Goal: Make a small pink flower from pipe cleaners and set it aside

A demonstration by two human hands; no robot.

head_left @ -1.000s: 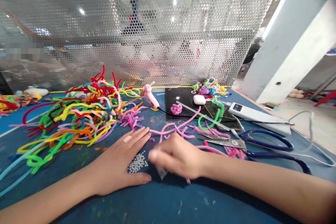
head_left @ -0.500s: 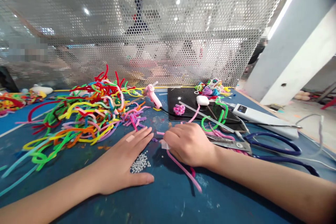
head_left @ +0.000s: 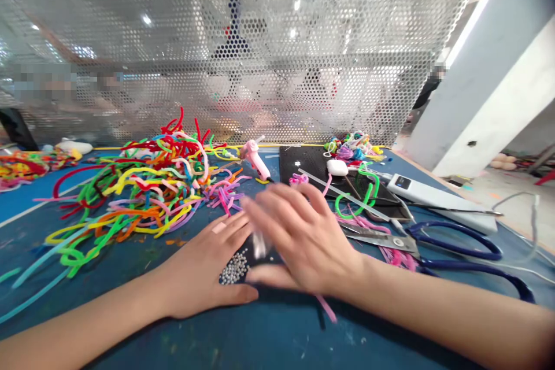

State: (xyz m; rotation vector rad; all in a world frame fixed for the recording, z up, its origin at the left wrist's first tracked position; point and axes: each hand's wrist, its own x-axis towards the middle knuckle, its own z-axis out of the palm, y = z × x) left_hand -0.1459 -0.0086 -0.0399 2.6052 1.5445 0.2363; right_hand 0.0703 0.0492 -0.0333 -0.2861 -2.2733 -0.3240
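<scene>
My left hand (head_left: 203,269) lies on the table with fingers stretched and thumb apart, bordering a small heap of silvery beads (head_left: 234,269). A plaster (head_left: 219,228) is on one of its fingers. Opposite it, my right hand (head_left: 306,237) hovers with fingers spread and smeared by motion, the thumb by the beads. In the gap between the hands a small whitish, blurred thing (head_left: 259,245) shows; I cannot tell what it is or whether it is touched. A pink pipe cleaner (head_left: 326,309) sticks out below my right hand, the rest hidden.
Colourful pipe cleaners (head_left: 147,185) pile up at left. Behind stand a pink glue gun (head_left: 255,161) and a dark tablet-like slab (head_left: 299,156). On the right lie large blue-handled scissors (head_left: 455,237), a white earbud case (head_left: 337,167), a grey-white device (head_left: 442,202) and cables. A perforated metal screen (head_left: 260,69) closes the back.
My right hand, earlier closed around a small whitish thing near the pink pipe cleaner, has spread its fingers and moved left toward the beads. The left hand stays nearly still.
</scene>
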